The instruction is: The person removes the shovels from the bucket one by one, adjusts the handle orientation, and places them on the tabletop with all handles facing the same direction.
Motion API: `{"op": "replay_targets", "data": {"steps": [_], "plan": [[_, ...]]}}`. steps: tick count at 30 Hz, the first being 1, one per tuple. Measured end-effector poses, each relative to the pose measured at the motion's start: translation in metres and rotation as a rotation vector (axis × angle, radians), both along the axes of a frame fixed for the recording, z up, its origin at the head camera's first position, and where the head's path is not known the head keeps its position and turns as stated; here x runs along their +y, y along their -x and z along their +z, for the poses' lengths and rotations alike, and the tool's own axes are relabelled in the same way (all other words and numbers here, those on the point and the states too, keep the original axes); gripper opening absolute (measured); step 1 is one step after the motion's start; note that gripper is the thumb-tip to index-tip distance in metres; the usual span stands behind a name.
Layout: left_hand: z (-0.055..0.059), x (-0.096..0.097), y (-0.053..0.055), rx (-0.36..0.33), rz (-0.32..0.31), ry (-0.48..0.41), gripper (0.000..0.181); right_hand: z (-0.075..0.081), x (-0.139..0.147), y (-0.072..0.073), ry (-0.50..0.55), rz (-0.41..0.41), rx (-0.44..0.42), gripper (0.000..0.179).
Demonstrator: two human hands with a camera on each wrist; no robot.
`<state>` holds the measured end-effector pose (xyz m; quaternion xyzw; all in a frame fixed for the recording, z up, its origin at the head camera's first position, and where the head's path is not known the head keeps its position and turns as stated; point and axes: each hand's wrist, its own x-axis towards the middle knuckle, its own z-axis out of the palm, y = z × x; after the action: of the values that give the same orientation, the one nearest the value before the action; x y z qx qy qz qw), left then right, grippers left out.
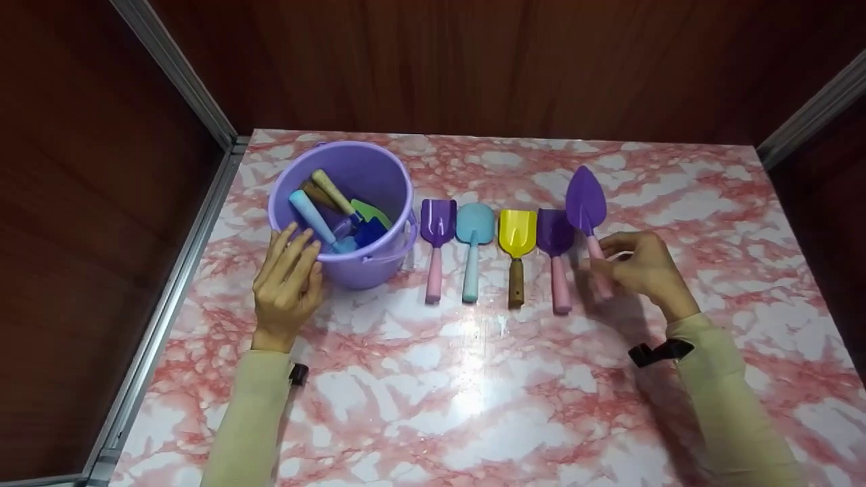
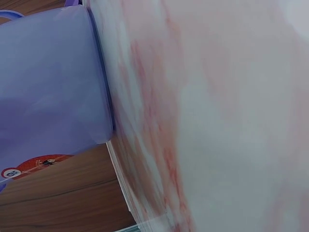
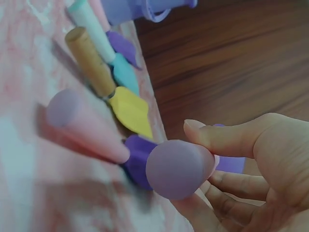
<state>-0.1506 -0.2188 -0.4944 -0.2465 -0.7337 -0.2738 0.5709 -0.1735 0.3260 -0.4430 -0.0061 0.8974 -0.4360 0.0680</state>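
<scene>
My right hand [image 1: 639,267] pinches the pink handle of a purple pointed trowel [image 1: 586,199], its blade facing away and lifted off the table. In the right wrist view, thumb and fingers [image 3: 231,137] close round that handle just behind its rounded end. On the left, my left hand [image 1: 287,284] rests on the near rim of a purple bucket [image 1: 358,270], fingers fairly straight. Several toy garden tools lie inside the bucket, among them one with a light-blue handle [image 1: 311,215] and one with a cream handle [image 1: 331,189]. The left wrist view shows only the bucket's side [image 2: 48,87] and the table.
Between bucket and right hand lie, in a row, a purple shovel [image 1: 438,223], a light-blue shovel [image 1: 475,223], a yellow shovel [image 1: 518,230] with a brown handle, and another purple shovel [image 1: 555,233]. Dark wooden panels [image 1: 473,67] surround the marbled table [image 1: 433,392].
</scene>
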Motion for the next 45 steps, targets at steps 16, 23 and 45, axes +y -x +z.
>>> {"op": "replay_targets", "data": {"steps": [16, 23, 45], "plan": [[-0.001, -0.002, -0.001, -0.026, -0.002, 0.018, 0.026, -0.031, 0.02, -0.01, -0.033, -0.068, -0.156, 0.056], [0.0, -0.004, -0.002, -0.025, 0.008, 0.047, 0.026, -0.038, 0.024, -0.011, -0.028, -0.087, -0.192, 0.061], [-0.001, -0.007, -0.001, -0.035, -0.005, 0.069, 0.027, -0.031, 0.02, -0.002, -0.12, -0.04, -0.254, 0.076]]}}
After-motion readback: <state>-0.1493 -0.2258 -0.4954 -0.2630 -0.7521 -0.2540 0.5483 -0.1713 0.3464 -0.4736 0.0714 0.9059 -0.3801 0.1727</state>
